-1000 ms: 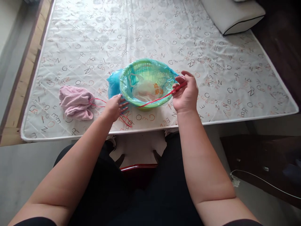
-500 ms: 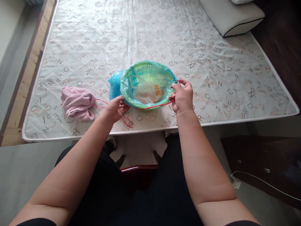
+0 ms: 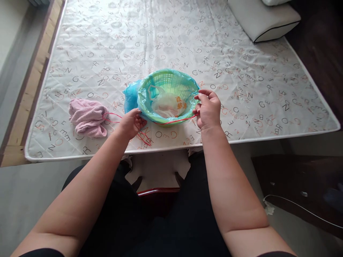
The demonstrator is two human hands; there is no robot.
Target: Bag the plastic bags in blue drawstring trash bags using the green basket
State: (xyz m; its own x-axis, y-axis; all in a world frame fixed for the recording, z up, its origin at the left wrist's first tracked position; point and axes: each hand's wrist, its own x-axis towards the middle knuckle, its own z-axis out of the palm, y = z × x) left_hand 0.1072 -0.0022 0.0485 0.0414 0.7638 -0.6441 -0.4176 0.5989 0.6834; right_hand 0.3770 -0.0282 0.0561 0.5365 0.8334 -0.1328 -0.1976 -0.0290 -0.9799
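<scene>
A green plastic basket (image 3: 171, 82) sits on the mattress, lined with a thin blue plastic bag (image 3: 143, 89) folded over its rim. Inside lies a crumpled whitish plastic bag (image 3: 163, 103) with orange print. At the near left rim, my left hand (image 3: 133, 123) is closed, thumb and fingers pinching the bag's edge. My right hand (image 3: 210, 110) pinches at the right rim. A red string (image 3: 177, 121) stretches across the basket's near side into its curled fingers. More string passes my left hand, with loose strands below. My right fingertips partly hide the rim.
A pink towel (image 3: 88, 117) lies left of the basket, red string looped at its side. The printed mattress (image 3: 107, 43) has a pale, dark-edged pillow (image 3: 265, 21) at its far right corner. A white cable (image 3: 300, 207) runs across the dark furniture at lower right.
My right fingertips have shifted slightly at the rim, and the bit of string seen above them no longer shows. My left hand and the basket hold almost still.
</scene>
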